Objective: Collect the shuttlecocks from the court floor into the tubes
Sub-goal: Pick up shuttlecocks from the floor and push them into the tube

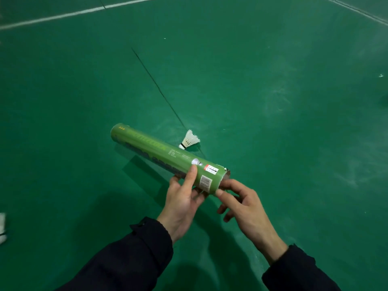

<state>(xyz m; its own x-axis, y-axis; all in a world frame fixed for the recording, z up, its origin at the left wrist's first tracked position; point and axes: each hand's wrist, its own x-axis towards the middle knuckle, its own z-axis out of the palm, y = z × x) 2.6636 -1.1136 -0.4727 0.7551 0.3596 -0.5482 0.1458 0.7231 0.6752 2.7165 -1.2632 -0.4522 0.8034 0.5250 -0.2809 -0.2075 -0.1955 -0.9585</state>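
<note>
— While the left hand (182,203) is wrapping round the green tube (168,157) near its open end, why is it keeping the thing tilted like that?

— I reckon it is angling the mouth back toward the body, so the other hand can be feeding things in. Its thumb is lying over the top, just beside the barcode, and the fingers are curling underneath.

— And the right hand (243,203)?

— It is resting its fingertips on the rim of the open end, fingers loosely bent, holding nothing that I can make out. Whether it is pressing something down inside, I cannot tell; the mouth is facing away from us.

— Where is the next one lying?

— One white shuttlecock (189,139) is sitting on the green court floor (273,80), just beyond the tube's middle, cork end pointing left. Something white (2,227) is also showing at the far left edge, too cut off to name.

— So the job is looking unfinished.

— I would judge so.
</note>
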